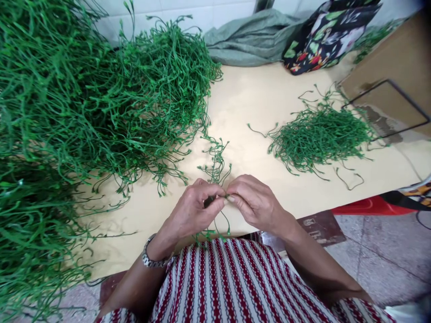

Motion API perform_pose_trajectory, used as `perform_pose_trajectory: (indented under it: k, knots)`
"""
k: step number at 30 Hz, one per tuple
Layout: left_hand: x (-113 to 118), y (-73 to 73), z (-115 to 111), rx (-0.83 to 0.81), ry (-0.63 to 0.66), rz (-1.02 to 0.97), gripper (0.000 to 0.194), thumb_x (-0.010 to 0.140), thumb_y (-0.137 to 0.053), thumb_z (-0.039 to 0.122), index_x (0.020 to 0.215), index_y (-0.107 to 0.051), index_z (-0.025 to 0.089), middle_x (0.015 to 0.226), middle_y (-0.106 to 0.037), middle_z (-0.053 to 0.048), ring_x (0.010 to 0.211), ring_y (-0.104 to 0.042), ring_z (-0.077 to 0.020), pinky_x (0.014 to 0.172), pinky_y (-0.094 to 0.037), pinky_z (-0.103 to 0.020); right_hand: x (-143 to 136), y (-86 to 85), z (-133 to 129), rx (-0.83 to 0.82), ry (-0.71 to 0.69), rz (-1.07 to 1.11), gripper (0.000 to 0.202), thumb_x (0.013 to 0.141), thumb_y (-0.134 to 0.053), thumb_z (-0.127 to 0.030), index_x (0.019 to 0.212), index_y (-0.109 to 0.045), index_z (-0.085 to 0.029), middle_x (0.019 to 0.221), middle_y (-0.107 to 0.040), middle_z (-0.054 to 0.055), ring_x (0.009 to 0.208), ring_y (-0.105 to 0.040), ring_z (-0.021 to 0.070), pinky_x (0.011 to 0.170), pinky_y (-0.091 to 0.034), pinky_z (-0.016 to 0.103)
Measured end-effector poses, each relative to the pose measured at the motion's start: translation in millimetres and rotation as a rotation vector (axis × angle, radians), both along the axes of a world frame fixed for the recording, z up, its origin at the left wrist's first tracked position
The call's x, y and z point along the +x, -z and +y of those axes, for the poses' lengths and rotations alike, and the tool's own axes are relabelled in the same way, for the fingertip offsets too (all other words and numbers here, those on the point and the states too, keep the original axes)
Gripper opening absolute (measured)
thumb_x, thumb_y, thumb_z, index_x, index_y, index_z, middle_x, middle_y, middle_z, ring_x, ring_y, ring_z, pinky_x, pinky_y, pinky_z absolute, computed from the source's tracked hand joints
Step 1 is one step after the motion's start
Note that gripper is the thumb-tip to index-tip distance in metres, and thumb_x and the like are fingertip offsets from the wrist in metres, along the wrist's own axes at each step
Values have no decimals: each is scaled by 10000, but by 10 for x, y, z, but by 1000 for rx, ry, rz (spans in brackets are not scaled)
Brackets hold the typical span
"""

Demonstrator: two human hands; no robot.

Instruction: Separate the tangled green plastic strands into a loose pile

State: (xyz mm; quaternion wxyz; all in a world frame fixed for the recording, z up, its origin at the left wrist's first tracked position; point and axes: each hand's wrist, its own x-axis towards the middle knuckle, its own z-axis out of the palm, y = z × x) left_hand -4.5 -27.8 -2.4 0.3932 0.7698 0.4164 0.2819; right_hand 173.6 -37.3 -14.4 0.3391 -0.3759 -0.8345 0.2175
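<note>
Slender green sprig (217,158) with curling, bud-tipped stems is at the front middle of the pale yellow bench (242,107), its strands showing beyond and below the fingers (214,191) that partly hide its middle. At far left, a large, tangled heap of similar bright green stems (101,103) covers the bench and spills over its front edge. Next comes a silver metal-link wristband (148,253), then the left hand (197,204), thumb and index finger pinching the sprig. Tip to tip with it, the right hand (254,199) likewise has thumb and index finger pressed together on the sprig. Behind, against the white tiled wall (188,10), lies a crumpled grey-green cloth (256,38), and just right of it sits a black floral-patterned bag (323,40). Nearer, a smaller, flat pile of green stems (325,134) lies on the bench, beside a thin black wire frame (409,99), and at far right is a brown cardboard box (384,63)
</note>
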Motion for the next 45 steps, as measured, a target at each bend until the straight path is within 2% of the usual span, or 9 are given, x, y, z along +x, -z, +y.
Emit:
perform_pose_trajectory:
  k: [7,13,20,26,28,33,37,41,45]
  knots:
    - [3,18,3,36,30,-172,96,775,-563,131,698,-612,162,598,-615,22,563,-519,-90,717,-371,-282,-34,7,-13,-170,-34,237,55,874,-473,-174,829,-503,-161,721,-519,19,677,-497,119,601,-420,253]
    - [7,-2,9,37,78,-154,165,718,-479,51,600,-530,155,529,-489,52,519,-419,-76,684,-344,-276,-34,15,-20,-132,-88,116,52,862,-428,-174,814,-448,-167,709,-484,16,665,-457,127,604,-401,266]
    - [68,19,8,34,171,-102,192,621,-400,16,499,-363,159,489,-320,65,499,-325,-71,641,-310,-263,-61,81,-34,-113,-114,77,134,720,-391,-60,729,-348,-187,638,-400,-28,573,-371,93,536,-325,229]
    - [57,6,13,-111,272,-131,244,642,-401,46,468,-277,165,484,-265,61,496,-261,-81,632,-291,-281,-46,91,-41,-275,-190,131,155,674,-392,-54,667,-320,-191,579,-302,-60,514,-283,67,481,-243,206]
    - [46,-2,19,-146,272,-165,257,655,-422,45,460,-305,165,478,-279,62,493,-271,-82,633,-300,-282,-18,62,-23,-388,-212,184,132,700,-396,-66,662,-349,-183,567,-305,-64,499,-285,59,469,-240,196]
    - [3,29,41,-204,196,-247,161,727,-534,77,594,-558,164,532,-481,40,553,-423,-95,661,-353,-268,20,24,16,-612,-220,319,103,832,-404,-155,730,-414,-170,584,-379,-57,484,-345,53,455,-295,180]
    - [-9,90,36,-277,-8,-323,78,738,-600,144,666,-626,159,589,-545,18,581,-461,-98,590,-374,-233,-52,71,-32,-411,5,276,100,886,-403,-232,854,-466,-162,687,-454,-10,590,-435,84,524,-373,205]
    - [55,104,13,-395,-179,-398,69,726,-631,186,676,-659,147,618,-584,3,583,-490,-95,558,-395,-215,-129,146,-96,-212,81,204,182,888,-434,-290,1020,-435,-165,846,-542,53,709,-520,123,598,-446,243]
    - [102,79,5,-461,-205,-436,111,712,-651,235,663,-672,139,632,-626,-23,601,-533,-116,581,-434,-233,-149,200,-109,-48,136,144,177,893,-443,-274,1031,-424,-165,836,-563,58,708,-553,137,592,-475,253]
